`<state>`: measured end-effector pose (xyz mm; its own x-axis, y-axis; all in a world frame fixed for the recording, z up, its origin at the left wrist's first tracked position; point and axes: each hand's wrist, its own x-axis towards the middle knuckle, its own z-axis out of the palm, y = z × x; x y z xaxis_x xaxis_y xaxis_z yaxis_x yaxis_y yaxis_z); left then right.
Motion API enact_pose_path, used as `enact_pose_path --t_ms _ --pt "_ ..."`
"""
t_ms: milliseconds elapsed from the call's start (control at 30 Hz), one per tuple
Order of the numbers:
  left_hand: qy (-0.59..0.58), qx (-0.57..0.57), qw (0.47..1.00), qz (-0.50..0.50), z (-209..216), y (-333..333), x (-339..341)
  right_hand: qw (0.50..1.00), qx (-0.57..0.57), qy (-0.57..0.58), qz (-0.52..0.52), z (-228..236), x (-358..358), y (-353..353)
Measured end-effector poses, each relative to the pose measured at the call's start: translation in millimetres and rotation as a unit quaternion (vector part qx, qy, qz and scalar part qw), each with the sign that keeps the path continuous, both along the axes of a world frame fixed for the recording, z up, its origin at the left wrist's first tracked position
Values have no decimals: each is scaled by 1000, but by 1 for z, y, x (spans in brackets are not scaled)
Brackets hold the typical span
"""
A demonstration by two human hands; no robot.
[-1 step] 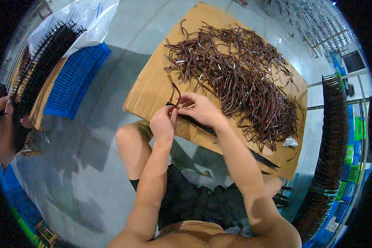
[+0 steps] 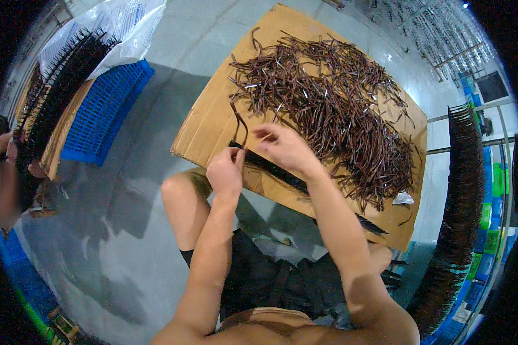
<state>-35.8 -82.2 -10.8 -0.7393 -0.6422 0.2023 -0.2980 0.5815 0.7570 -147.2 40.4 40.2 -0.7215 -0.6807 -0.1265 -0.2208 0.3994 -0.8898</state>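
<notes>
My left hand (image 2: 225,172) is closed in a pinch at the near-left edge of a cardboard sheet. Between its fingertips is the lower end of a thin dark brown strip (image 2: 240,122), which stands up from them in a bend. A long black strip (image 2: 279,174) runs from beside these fingertips to the right along the cardboard's near edge, passing under my right forearm. My right hand (image 2: 285,148) hovers just right of the left one, apart from it. Its fingers are curled and smeared by motion; whether they hold something small does not show.
A large pile of dark brown strips (image 2: 328,103) covers much of the cardboard sheet (image 2: 204,135). A small white scrap (image 2: 403,198) lies near its right edge. Blue plastic crates (image 2: 106,109) stand at left, near another person. A rack of hanging dark strips (image 2: 460,190) stands at right.
My right hand has drawn away from my left fingertips, slightly up and to the right. The left hand stays nearly in place, and the brown strip above it shows more fully.
</notes>
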Motion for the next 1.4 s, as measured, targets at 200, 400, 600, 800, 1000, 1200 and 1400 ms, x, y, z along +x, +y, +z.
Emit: enact_pose_path --t_ms 200,400,600,800,1000,1200,1400 --pt "27 104 994 14 9 -3 -7 947 241 210 13 -12 -61 5" --pt "46 87 994 -46 -7 4 -4 915 318 246 -43 -39 -42 -7" --pt "-6 103 994 -36 -4 3 -8 952 302 52 22 -16 -23 47" --pt "23 130 991 -36 -4 3 -7 974 126 -187 32 24 -50 80" --pt "73 156 985 13 -8 -11 -9 950 30 -217 -224 -5 -51 57" --pt "39 165 985 -15 4 -13 -9 924 301 145 -185 -44 -33 37" --pt "36 133 989 -53 -3 1 -5 914 358 157 -111 -22 1 26"
